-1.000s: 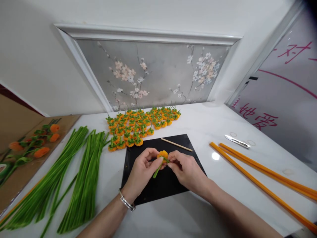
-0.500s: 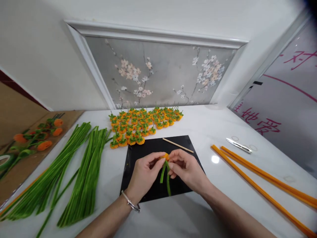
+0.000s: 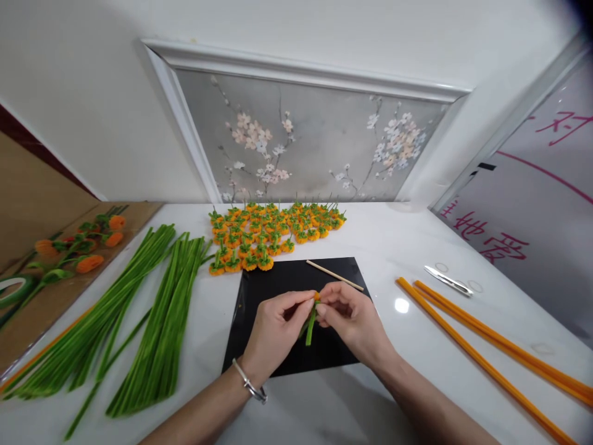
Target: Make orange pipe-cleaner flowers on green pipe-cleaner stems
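Over the black mat (image 3: 259,278) both hands meet at one small piece made of fuzzy stems. My left hand (image 3: 280,330) pinches the orange fuzzy head (image 3: 317,296) between thumb and forefinger. The fingertips cover most of this head. Opposite, my right hand (image 3: 349,318) pinches at the green pipe cleaner (image 3: 311,330) just under the head, its other fingers curled. One green end hangs down between the hands, and another part is partly hidden. A thin wooden stick (image 3: 334,274) lies on the mat beyond the hands.
Several orange-and-green pompom pieces (image 3: 265,262) stand in rows behind the mat. Green pipe cleaners (image 3: 157,334) lie at left, beside finished orange flowers (image 3: 89,264) and green tape (image 3: 18,289). Orange pipe cleaners (image 3: 486,334) and small snips (image 3: 448,281) are at right.
The hands have turned the piece a little. Less orange shows now, and the longer green end no longer hangs in sight below. The camera view has shifted slightly.
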A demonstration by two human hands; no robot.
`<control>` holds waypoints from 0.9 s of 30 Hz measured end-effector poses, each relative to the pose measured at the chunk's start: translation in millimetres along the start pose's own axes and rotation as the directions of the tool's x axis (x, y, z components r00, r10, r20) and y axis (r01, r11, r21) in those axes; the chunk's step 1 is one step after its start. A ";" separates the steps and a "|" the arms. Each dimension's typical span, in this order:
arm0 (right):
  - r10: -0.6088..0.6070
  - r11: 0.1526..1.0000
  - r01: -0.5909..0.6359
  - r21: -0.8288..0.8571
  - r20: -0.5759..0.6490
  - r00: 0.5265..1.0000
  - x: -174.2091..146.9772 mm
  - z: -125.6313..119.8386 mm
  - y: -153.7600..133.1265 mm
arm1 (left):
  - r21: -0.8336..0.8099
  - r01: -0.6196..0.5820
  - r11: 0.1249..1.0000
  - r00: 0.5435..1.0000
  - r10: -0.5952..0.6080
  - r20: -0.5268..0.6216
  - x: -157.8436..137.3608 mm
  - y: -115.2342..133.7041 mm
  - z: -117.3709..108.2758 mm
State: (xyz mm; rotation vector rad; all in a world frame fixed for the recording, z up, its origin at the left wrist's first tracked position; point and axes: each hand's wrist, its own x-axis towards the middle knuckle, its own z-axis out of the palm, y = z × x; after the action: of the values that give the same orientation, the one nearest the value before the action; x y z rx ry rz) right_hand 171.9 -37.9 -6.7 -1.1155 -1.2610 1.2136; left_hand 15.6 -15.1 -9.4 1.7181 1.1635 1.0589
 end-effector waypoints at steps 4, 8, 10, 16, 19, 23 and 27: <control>0.050 0.994 -0.051 0.095 0.008 0.999 2.0 -0.6 1.2 | -0.067 0.041 0.997 0.999 -0.041 0.014 -1.9 -0.2 0.2; -0.158 0.953 0.164 -0.255 0.045 0.986 1.5 -4.5 1.8 | -0.189 0.132 0.973 0.990 -0.119 0.078 -2.0 -5.8 1.4; -0.314 0.826 0.314 -0.467 0.081 0.946 1.1 -6.3 2.5 | -0.211 0.157 0.965 0.985 -0.138 0.104 -1.4 -8.1 1.8; -0.496 0.509 0.497 -0.703 0.232 0.837 1.9 -8.1 6.7 | -0.194 0.185 0.963 0.980 -0.164 0.116 2.3 -2.2 1.6; -0.540 0.381 0.555 -0.739 0.309 0.783 3.7 -11.6 6.2 | -0.275 0.299 0.914 0.947 -0.251 0.199 4.5 4.1 0.1; -0.612 0.198 0.665 -0.720 0.439 0.657 6.6 -20.0 4.8 | -0.414 0.495 0.764 0.864 -0.384 0.325 6.7 8.6 -2.7; -0.564 0.496 0.578 -0.648 0.265 0.782 7.6 -23.6 3.6 | -0.309 0.326 0.893 0.940 -0.271 0.209 7.1 7.1 -5.6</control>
State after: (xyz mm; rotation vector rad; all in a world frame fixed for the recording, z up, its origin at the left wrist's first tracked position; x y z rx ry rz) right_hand 194.9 -28.7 -10.4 -1.0375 -2.0004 0.1857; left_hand 14.1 -9.4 0.5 1.2794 1.0331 0.8540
